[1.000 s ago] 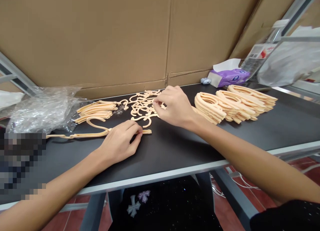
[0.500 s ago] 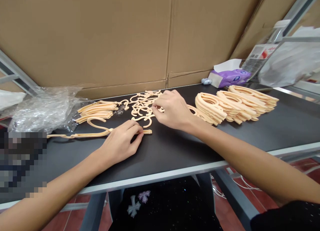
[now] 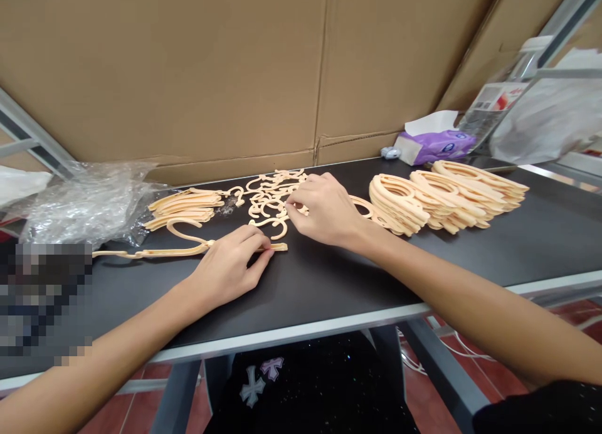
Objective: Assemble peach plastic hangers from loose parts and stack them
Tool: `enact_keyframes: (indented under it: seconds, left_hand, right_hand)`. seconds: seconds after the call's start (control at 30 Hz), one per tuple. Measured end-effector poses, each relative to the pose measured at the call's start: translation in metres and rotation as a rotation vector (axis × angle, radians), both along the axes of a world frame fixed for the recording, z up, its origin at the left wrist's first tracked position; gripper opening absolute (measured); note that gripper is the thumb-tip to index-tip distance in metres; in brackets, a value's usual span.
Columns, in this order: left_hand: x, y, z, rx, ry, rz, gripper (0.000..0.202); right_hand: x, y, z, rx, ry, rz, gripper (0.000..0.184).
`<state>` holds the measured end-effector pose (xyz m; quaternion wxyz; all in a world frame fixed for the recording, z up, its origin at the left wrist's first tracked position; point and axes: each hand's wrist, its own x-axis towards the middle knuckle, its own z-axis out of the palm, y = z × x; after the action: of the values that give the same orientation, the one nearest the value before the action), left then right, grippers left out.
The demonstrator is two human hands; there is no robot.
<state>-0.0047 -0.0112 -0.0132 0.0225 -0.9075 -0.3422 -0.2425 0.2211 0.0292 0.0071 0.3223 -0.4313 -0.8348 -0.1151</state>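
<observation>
My left hand (image 3: pixel 232 261) rests low over the black tabletop, closed around one arm of a cream plastic hanger (image 3: pixel 172 253). The hanger's curved hook points to the back left, and its far arm runs out to the left; the arm's end pokes out past my fingertips. My right hand (image 3: pixel 324 209) is at the right side of a loose heap of small cream hooks (image 3: pixel 270 199). Its thumb and fingers are pinched together there, and what lies between them is hidden.
Left of the hooks lies a bundle of flat cream strips (image 3: pixel 185 207), beside crumpled clear plastic (image 3: pixel 89 205). To the right, stacked cream pieces with round openings (image 3: pixel 446 199) lie fanned. Behind them are a purple tissue pack (image 3: pixel 437 147) and a clear bottle (image 3: pixel 498 98). Cardboard (image 3: pixel 211 76) backs the table.
Both hands keep almost the same pose. The whole view has shifted very slightly, and the hanger stays in my left hand.
</observation>
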Motion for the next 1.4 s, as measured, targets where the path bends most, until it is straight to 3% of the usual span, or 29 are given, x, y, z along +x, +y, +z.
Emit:
enact_keyframes:
  seconds: [1.0,1.4]
  left_hand:
    - [-0.0013,0.0006,0.0003,-0.015,0.031,0.008,0.018]
    - [-0.0008,0.0013,0.0005,-0.014,0.038,0.001,0.018]
  right_hand:
    - [-0.0014,-0.0010,0.0014,-0.073,-0.030,-0.014,0.024]
    - [0.0003,-0.0016,-0.0049,-0.206,-0.166,0.294,0.034]
